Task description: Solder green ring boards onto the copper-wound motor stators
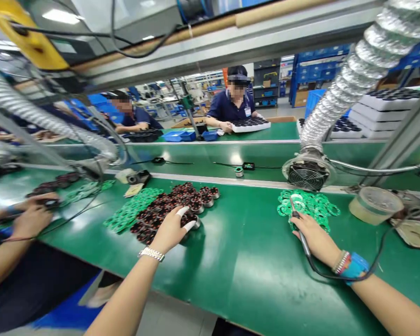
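Observation:
My left hand (171,227), with white finger cots on thumb and finger, is at the right edge of a cluster of motor stators (150,221) with copper windings. Its thumb and finger are around one stator (196,221), partly hidden by the hand. In my right hand (313,238) is a soldering iron (304,242), held like a pen, its tip over a pile of green ring-shaped circuit boards (313,205). The iron's black cord runs back along my right forearm. More green ring boards (128,210) lie in overlapping rows left of the stators.
A fume fan (308,170) on a silver duct stands behind the ring pile. To the right are a round plastic tub (375,205) and an iron stand with sponge (415,231). A solder spool (238,171) sits on the ledge. A co-worker's hands (35,217) work at left.

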Available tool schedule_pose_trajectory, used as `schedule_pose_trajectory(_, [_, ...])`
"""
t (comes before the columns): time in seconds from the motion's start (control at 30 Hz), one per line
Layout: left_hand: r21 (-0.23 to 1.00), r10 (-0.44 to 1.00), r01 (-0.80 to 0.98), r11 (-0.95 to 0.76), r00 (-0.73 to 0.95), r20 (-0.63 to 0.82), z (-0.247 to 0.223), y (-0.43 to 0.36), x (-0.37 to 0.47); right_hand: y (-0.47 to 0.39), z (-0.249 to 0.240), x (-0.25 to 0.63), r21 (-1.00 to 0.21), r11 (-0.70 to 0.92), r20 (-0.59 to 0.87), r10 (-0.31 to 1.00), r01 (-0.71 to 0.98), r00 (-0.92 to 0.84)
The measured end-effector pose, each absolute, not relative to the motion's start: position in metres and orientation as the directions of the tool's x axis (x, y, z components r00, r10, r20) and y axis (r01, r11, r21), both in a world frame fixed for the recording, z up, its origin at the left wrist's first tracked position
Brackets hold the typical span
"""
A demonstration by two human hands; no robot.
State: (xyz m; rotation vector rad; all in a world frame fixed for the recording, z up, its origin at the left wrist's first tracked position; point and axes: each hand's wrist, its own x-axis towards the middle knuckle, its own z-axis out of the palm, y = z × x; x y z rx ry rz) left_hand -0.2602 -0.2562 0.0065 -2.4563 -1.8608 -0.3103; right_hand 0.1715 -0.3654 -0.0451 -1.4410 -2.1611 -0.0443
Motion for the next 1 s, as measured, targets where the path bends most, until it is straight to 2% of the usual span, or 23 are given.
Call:
schedule_pose_trajectory(0.2, [-0.056,0.939,0.961,-0.272,0.278,0.202,0.014,-0.25,-0.238,-0.385,-0.057,0.172,-0.084,0.432,0.347,0.857,0.898,-0.38])
schedule_pose_trajectory(0.33, [-0.063,0.939,0.963,-0.263,0.27,0.214,0.011,-0.215,-0.197,-0.402,-0.05,0.161,-0.059,0.421,0.369,0.851,0.905,-0.372])
schedule_pose_trajectory(0.4, [-0.064,0.944,0.965,-0.255,0.263,0.199,0.01,-0.2,-0.186,-0.416,-0.045,0.152,-0.096,0.424,0.364,0.857,0.901,-0.365])
schedule_pose_trajectory(0.5, [-0.063,0.939,0.955,-0.29,0.297,0.176,0.011,-0.195,-0.18,-0.441,-0.038,0.139,-0.213,0.435,0.305,0.88,0.875,-0.364])
schedule_pose_trajectory(0.63, [-0.032,0.883,0.893,-0.45,0.45,0.136,0.016,-0.233,-0.175,-0.467,-0.03,0.129,-0.409,0.388,0.235,0.919,0.826,-0.315])
schedule_pose_trajectory(0.67, [-0.01,0.844,0.85,-0.526,0.524,0.113,0.016,-0.25,-0.172,-0.471,-0.03,0.127,-0.446,0.369,0.229,0.928,0.815,-0.295])
schedule_pose_trajectory(0.73, [0.113,0.671,0.662,-0.741,0.734,0.101,0.016,-0.292,-0.164,-0.475,-0.03,0.122,-0.501,0.347,0.224,0.937,0.792,-0.269])
schedule_pose_trajectory(0.83, [0.317,0.491,0.453,-0.833,0.87,0.05,0.007,-0.352,-0.152,-0.476,-0.035,0.116,-0.531,0.36,0.218,0.933,0.767,-0.287])
schedule_pose_trajectory(0.9, [0.436,0.486,0.42,-0.796,0.872,0.048,-0.002,-0.38,-0.146,-0.477,-0.037,0.114,-0.536,0.37,0.228,0.929,0.759,-0.291])
schedule_pose_trajectory(1.0, [0.59,0.619,0.473,-0.654,0.784,0.058,-0.017,-0.396,-0.146,-0.479,-0.036,0.112,-0.575,0.372,0.282,0.926,0.729,-0.25])
